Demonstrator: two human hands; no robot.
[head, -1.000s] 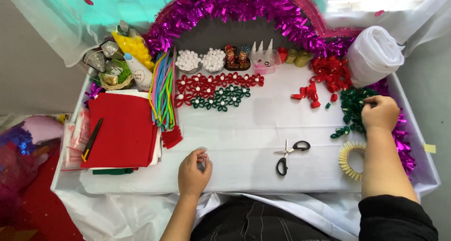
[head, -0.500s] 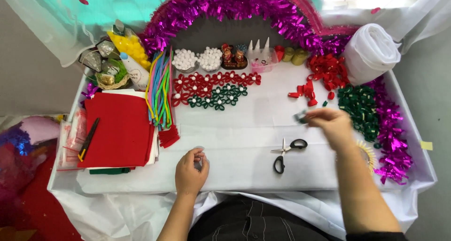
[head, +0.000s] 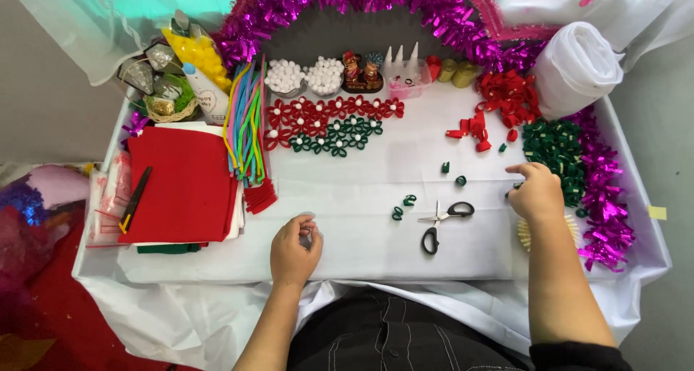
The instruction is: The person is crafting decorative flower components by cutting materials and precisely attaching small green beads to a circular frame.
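On the left of the white table lies a stack of red felt with a dark pen on it, and at its 2 o'clock a bundle of coloured pipe cleaners runs front to back. At 12 o'clock of the table stand two bowls of white pompoms, and just below them rows of red and green flowers made of looped strips.

The left hand rests near the front edge, fingers curled in narrowly around something small and pale; what it is cannot be told. From this hand, four loose green loops lie toward 2 o'clock: a pair close by the scissors, and two more farther back. The scissors lie with their long axis slanting from 7 to 1 o'clock, handles at both ends of that line, between the two hands.

The right hand is nearer the loops: they sit at its 9 to 10 o'clock, with the farther two the closer ones. Its fingers are bent down and half closed at the edge of the green loop pile, which lies at its 12 o'clock; whether it grips a loop cannot be told. A red loop pile sits behind that, purple tinsel to the right, and a pale ring shows under the wrist.
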